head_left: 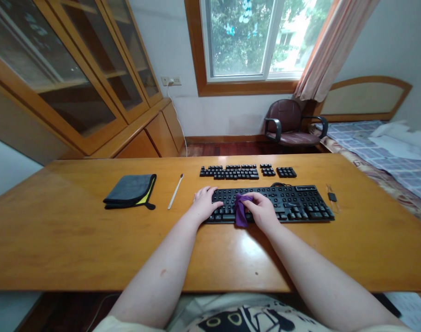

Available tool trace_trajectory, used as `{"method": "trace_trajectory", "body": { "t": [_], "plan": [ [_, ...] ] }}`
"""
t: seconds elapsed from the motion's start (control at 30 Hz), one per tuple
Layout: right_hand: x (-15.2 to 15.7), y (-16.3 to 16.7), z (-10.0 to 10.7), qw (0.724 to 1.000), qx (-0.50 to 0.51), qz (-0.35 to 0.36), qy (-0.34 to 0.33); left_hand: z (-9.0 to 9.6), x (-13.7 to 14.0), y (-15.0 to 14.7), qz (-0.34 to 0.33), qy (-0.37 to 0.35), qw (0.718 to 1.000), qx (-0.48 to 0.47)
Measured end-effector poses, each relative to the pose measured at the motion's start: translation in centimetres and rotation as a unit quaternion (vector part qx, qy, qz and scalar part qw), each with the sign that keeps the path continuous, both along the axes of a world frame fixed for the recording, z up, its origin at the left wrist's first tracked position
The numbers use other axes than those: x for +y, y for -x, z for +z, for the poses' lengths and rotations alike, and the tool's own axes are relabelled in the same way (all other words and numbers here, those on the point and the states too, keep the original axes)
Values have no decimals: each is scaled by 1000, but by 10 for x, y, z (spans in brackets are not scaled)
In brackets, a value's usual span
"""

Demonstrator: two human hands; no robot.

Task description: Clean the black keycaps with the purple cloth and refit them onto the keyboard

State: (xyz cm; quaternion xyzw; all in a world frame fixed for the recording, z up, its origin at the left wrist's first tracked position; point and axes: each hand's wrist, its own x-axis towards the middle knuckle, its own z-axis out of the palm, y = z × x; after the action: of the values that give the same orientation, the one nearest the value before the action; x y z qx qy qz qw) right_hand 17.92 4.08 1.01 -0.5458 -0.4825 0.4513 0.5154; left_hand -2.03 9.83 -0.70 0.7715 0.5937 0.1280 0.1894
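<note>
A black keyboard (303,205) lies flat on the wooden desk, with many of its keycaps off and bare switches showing. My left hand (205,203) grips its left end, fingers over the far corner and thumb on the near side. Pinched between the fingers of my right hand (262,210) is a purple cloth (241,214), pressed on the middle of the keyboard and hanging over its front edge. Behind the keyboard, the removed keycaps (236,172) stand in keyboard order, with a number-pad group (286,172) at the right.
Left of the keyboard are a slim white brush (176,191) and a folded grey cloth (129,191) with yellow lining. A small wire keycap puller (332,197) lies to the right. Beyond the desk (93,249) stand a brown armchair (288,120), a bed and a glass-fronted cabinet.
</note>
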Motion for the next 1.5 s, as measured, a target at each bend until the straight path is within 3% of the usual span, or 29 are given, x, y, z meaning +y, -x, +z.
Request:
{"method": "trace_trajectory", "body": {
  "t": [0.1,0.23,0.4,0.47,0.57,0.67,0.8,1.5],
  "plan": [
    [0,-1,-1,1000,-9,2,-4,3,-1,0,2,-43,999,-12],
    [0,-2,-3,1000,-20,3,-9,7,2,3,27,-164,983,-84],
    [0,-1,-1,1000,-7,14,-1,14,13,16,100,-172,969,-145],
    [0,0,0,1000,0,16,-2,20,17,19,118,-179,969,-126],
    [0,0,-2,1000,7,15,-4,29,25,15,81,-204,975,-25],
    [0,0,-3,1000,0,12,-8,36,39,3,65,-179,979,71],
    [0,-1,-3,1000,-7,14,-15,33,59,-12,48,-118,987,102],
    [-1,1,-1,1000,-12,16,-7,5,72,-18,66,-76,994,52]
  ]
}}
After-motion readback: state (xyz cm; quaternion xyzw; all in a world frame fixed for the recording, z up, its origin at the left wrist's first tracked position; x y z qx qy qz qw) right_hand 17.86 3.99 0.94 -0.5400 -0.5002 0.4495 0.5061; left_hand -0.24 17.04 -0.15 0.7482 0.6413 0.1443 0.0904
